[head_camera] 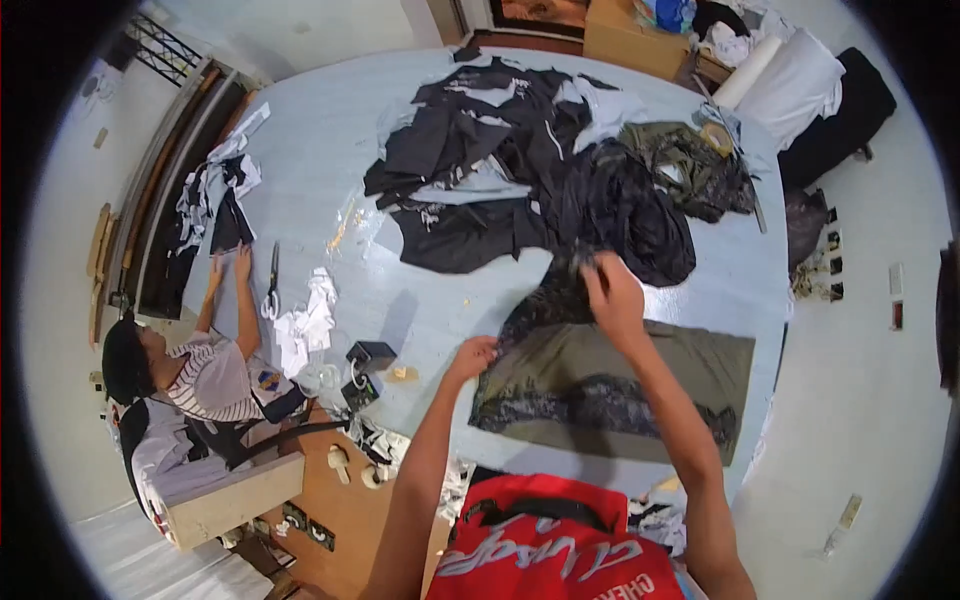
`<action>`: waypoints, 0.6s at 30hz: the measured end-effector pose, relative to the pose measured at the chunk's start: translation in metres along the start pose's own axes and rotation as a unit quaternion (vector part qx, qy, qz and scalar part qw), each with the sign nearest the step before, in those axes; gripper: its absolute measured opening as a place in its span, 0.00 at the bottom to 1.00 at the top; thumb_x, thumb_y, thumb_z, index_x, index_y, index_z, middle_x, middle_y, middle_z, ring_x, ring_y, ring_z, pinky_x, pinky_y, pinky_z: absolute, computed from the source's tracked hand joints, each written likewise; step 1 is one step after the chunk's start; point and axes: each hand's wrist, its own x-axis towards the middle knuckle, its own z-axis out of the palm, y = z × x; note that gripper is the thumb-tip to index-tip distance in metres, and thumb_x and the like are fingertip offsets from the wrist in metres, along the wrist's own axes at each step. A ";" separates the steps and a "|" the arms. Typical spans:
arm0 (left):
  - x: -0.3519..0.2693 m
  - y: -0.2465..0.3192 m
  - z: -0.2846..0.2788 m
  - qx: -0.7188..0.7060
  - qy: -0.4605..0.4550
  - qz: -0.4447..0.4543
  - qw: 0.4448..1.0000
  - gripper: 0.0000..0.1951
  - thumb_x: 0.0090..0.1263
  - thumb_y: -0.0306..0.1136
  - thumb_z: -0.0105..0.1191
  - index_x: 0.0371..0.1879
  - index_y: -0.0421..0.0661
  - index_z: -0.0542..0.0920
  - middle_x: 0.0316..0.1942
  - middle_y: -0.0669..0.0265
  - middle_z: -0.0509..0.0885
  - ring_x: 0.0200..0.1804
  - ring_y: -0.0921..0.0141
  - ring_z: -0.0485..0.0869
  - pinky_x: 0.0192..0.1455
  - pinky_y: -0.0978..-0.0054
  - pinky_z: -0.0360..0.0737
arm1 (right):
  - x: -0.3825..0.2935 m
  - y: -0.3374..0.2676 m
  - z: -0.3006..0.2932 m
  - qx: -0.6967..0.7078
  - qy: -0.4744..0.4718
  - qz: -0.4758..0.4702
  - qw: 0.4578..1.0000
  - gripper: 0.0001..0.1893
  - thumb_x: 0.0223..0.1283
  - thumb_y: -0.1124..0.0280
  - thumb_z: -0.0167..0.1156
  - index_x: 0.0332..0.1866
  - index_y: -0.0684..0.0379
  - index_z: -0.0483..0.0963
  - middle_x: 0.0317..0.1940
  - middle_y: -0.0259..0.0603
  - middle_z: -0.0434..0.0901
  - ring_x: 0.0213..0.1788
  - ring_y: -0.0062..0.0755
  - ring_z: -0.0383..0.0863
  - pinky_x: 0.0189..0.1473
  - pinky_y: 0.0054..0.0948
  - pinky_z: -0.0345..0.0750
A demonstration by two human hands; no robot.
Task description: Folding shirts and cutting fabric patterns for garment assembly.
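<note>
My right hand (pixel 616 294) holds up a dark patterned fabric piece (pixel 551 296) by its upper edge, fingers closed on the cloth. At the same piece's lower left edge, my left hand (pixel 475 358) pinches the fabric. The piece hangs partly over an olive camouflage cloth (pixel 675 360) spread flat on the pale table (pixel 442 300) before me. Just beyond my right hand lies a bunched black shiny fabric (pixel 637 217). Black cut pieces with white print (pixel 465 232) are piled further back.
A co-worker (pixel 217 367) sits at the left, hands on fabric strips. Nearby lie scissors (pixel 272 289), white scraps (pixel 307 319) and a black box (pixel 370 355). Camouflage fabric (pixel 697 169), a tape roll (pixel 717 139) and a long metal ruler (pixel 759 202) lie at the back right.
</note>
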 end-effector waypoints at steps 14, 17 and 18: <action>-0.005 -0.008 0.061 0.195 0.303 0.025 0.933 0.09 0.56 0.22 0.52 0.29 0.47 0.87 0.27 0.60 0.81 0.32 0.62 0.80 0.39 0.66 0.76 | -0.283 0.104 -0.152 -0.158 -0.222 0.104 0.956 0.22 0.60 0.76 0.56 0.62 0.54 0.73 0.48 0.45 0.80 0.50 0.50 0.79 0.54 0.43 0.77; 0.011 0.009 0.079 0.182 0.323 -0.004 0.929 0.10 0.57 0.20 0.52 0.29 0.46 0.86 0.28 0.59 0.80 0.33 0.62 0.80 0.40 0.67 0.75 | -0.242 0.220 -0.184 -0.289 -0.120 0.074 0.947 0.28 0.58 0.80 0.54 0.67 0.55 0.69 0.63 0.50 0.73 0.66 0.53 0.71 0.67 0.45 0.69; 0.010 0.006 0.084 0.178 0.325 -0.047 0.928 0.10 0.58 0.20 0.51 0.28 0.45 0.86 0.29 0.58 0.81 0.34 0.61 0.80 0.42 0.66 0.76 | -0.220 0.248 -0.193 -0.348 -0.120 0.045 0.929 0.29 0.57 0.80 0.54 0.67 0.55 0.68 0.64 0.49 0.73 0.68 0.51 0.68 0.69 0.45 0.66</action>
